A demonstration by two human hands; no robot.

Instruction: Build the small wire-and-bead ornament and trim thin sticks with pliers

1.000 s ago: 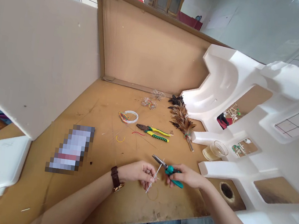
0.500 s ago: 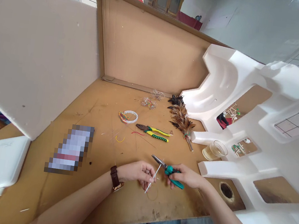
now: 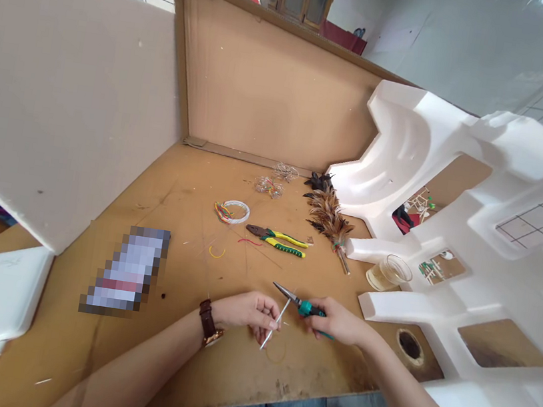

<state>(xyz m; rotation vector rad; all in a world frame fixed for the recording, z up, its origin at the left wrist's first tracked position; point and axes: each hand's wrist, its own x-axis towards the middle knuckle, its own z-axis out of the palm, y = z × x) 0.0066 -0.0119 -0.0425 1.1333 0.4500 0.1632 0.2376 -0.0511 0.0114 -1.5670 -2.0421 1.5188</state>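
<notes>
Left hand (image 3: pixel 264 311), in the head view, pinches one thin, straight, white stick (image 3: pixel 283 310) above the brown tabletop (image 3: pixel 207 376); right hand (image 3: pixel 336 320) grasps teal-handled, pointed metal pliers (image 3: pixel 306 308), whose jaws are at the stick's upper end.

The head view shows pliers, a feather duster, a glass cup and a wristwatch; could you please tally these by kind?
Pliers: 2 (teal-handled pliers in the right hand; yellow-and-green pliers on the table)
Feather duster: 1
Glass cup: 1
Wristwatch: 1
Total: 5
</notes>
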